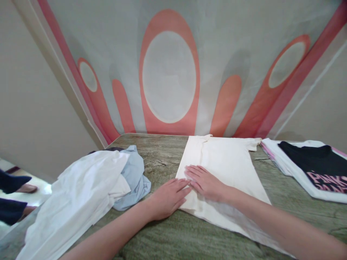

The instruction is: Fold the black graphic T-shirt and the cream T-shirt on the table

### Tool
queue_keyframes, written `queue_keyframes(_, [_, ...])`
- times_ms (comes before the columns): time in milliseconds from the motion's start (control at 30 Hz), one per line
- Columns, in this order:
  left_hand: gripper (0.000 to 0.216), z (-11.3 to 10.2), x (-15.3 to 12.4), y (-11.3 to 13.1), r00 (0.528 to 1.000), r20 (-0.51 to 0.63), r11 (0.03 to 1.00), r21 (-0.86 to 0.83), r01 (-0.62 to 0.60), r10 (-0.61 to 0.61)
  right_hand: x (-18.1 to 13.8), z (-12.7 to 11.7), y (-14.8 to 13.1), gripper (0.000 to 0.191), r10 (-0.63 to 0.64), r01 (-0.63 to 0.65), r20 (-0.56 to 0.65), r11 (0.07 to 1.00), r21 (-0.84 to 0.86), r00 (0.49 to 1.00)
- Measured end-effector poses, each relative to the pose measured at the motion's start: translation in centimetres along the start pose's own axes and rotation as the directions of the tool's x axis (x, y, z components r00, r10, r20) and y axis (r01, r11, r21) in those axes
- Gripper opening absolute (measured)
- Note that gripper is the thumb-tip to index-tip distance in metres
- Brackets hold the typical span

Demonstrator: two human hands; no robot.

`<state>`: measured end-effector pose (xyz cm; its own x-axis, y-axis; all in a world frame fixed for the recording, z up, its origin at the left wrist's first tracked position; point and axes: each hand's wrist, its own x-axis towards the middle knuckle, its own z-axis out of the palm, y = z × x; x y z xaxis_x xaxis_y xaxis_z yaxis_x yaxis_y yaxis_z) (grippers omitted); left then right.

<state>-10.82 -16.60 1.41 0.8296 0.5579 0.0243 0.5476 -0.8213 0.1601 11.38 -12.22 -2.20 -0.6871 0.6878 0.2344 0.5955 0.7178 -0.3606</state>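
A cream T-shirt [230, 162] lies partly folded and flat on the wood-grain table [162, 151]. My right hand [204, 182] rests palm down on its left part, fingers stretched out and pointing left. My left hand [168, 196] lies flat at the shirt's left edge, fingers extended and touching the cloth, just beside my right hand's fingertips. Neither hand grips anything.
A heap of unfolded clothes, white [78, 195] and light blue [135, 177], sits on the table's left. A stack of folded shirts topped by a black one with pink print [317, 168] lies at the right. A patterned wall rises behind. Another person's feet [16, 187] show at far left.
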Motion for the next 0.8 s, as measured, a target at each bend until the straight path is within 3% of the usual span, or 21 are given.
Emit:
queue_keyframes(233, [0.040, -1.5, -0.2, 1.5, 1.000, -0.003, 0.987, -0.159, 0.004, -0.005, -0.2, -1.1, -0.3, 0.050, 0.031, -0.033, 0.123, 0.999, 0.012, 0.992])
queue_keyframes(500, [0.042, -1.1, 0.1, 1.5, 0.996, 0.019, 0.978, -0.190, -0.085, 0.090, 1.4, -0.6, -0.6, 0.064, -0.013, 0.016, 0.174, 1.000, -0.019, 0.985])
queue_keyframes(800, [0.042, -1.4, 0.1, 1.8, 0.994, 0.017, 0.976, -0.191, -0.103, 0.108, 5.9, -0.9, 7.0, 0.077, 0.229, -0.201, 0.137, 0.960, -0.192, 0.964])
